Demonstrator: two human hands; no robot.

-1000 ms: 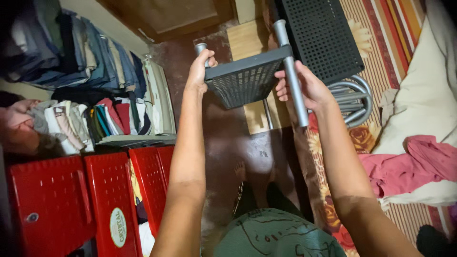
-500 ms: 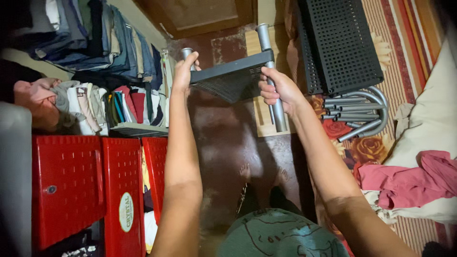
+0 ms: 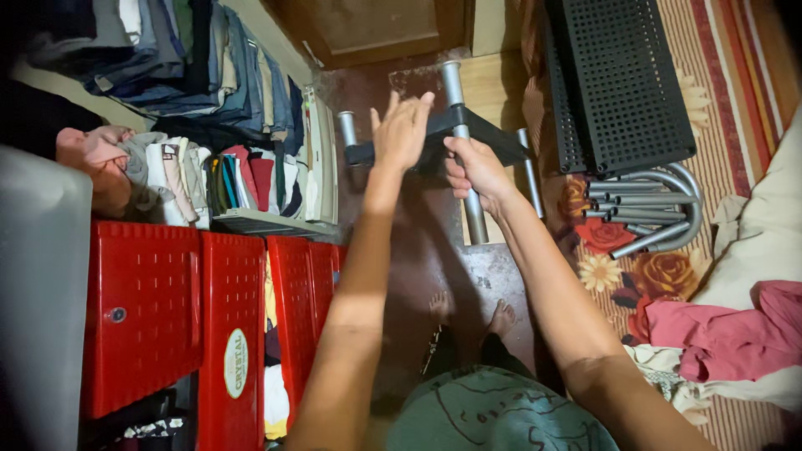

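Our right hand [image 3: 478,171] is closed around a grey pole [image 3: 464,159], fingers wrapped just below the point where the pole passes through a corner of the black shelf [image 3: 468,134]. Our left hand [image 3: 403,129] is open, palm flat and fingers spread, pressed against the shelf's edge just left of that grip. The shelf sits tilted in the air before us, held up over the dark floor [image 3: 418,242], with a second pole [image 3: 348,134] at its far left corner and another just right of the grip.

We judge the shelf to be stiff, perforated plastic, light for its breadth and unlikely to bend. The poles look smooth and likely slippery, so a full wrap near the joint, as the right hand has, seems the surest hold; the shelf is best taken at its solid rim.

Both arms reach forward and up, nearly straight at the elbows, wrists bent slightly back.

Well right of the grip lie more black panels [image 3: 622,83] and a bundle of tubes [image 3: 652,209] on a rug [image 3: 718,108]. To the left stand red drawers [image 3: 150,309] under folded clothes [image 3: 217,75].
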